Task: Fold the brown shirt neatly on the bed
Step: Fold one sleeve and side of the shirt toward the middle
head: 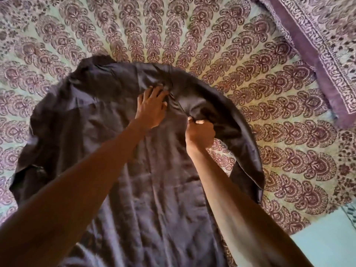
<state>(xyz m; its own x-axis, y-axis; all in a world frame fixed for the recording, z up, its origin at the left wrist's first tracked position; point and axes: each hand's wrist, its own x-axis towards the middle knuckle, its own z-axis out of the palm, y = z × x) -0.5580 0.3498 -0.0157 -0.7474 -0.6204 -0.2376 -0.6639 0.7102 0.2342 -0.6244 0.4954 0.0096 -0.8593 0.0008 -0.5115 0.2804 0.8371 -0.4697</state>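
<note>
As the brown shirt (134,170) lies spread on the bed (250,64), 2 hands work its far end.
The left hand (152,110) presses flat, fingers splayed; the right hand (200,132) clutches its cloth, the sleeve (240,135) trailing rightward.

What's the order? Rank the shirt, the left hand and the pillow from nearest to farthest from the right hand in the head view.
1. Shirt: gripped by the right hand itself.
2. Left hand: just to its left, pressing the shirt.
3. Pillow: far off, upper right of the bed.
</note>
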